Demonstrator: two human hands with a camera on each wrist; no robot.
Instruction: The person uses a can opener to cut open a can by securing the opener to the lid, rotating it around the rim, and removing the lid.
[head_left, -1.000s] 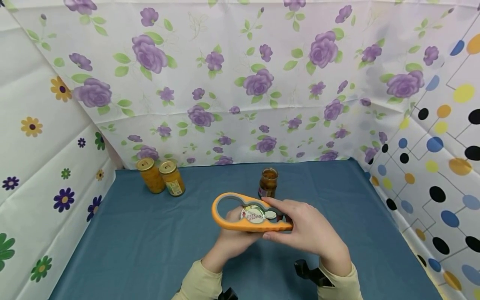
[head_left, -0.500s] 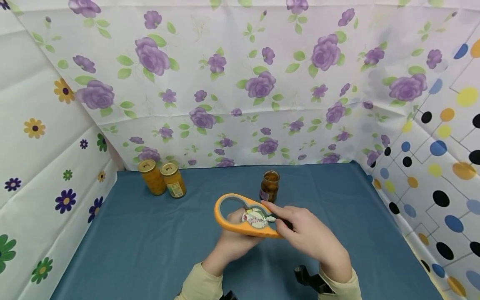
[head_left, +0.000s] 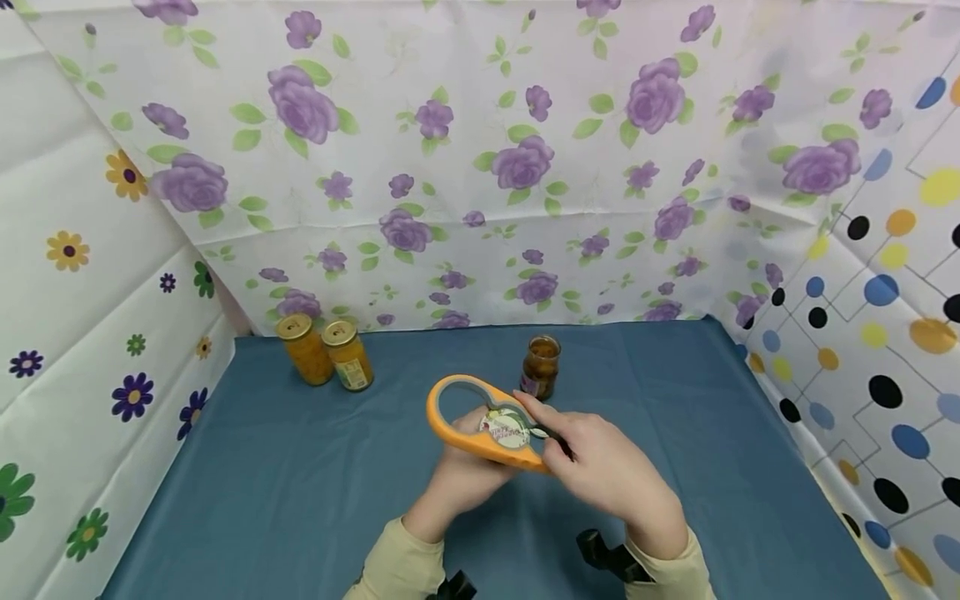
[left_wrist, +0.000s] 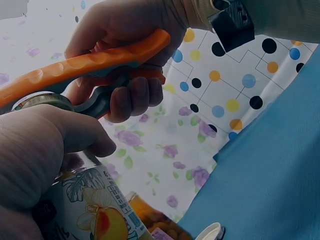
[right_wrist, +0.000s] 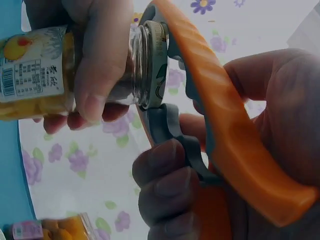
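My left hand [head_left: 465, 483] grips a glass jar [right_wrist: 35, 70], whose label shows a yellow fruit. In the right wrist view the jar lies sideways, its printed metal lid [right_wrist: 159, 65] between the inner edges of an orange and grey jar opener [right_wrist: 220, 105]. My right hand [head_left: 607, 462] grips the opener's handles, fingers curled round one and the palm against the other. The head view shows the lid's printed top inside the opener's smaller opening; the larger loop points left. The jar's body is hidden there under the opener and left hand.
An open jar [head_left: 542, 362] of brown contents stands just beyond the hands. Two capped jars of orange contents, a left one [head_left: 304, 350] and a right one [head_left: 348, 358], stand at the back left. A loose pale lid [left_wrist: 211, 232] lies on the blue cloth [head_left: 300, 483].
My right hand has shifted from the opener's end to a curled grip round its handles. The opener's right end has dipped toward me, and its handles look closer together.
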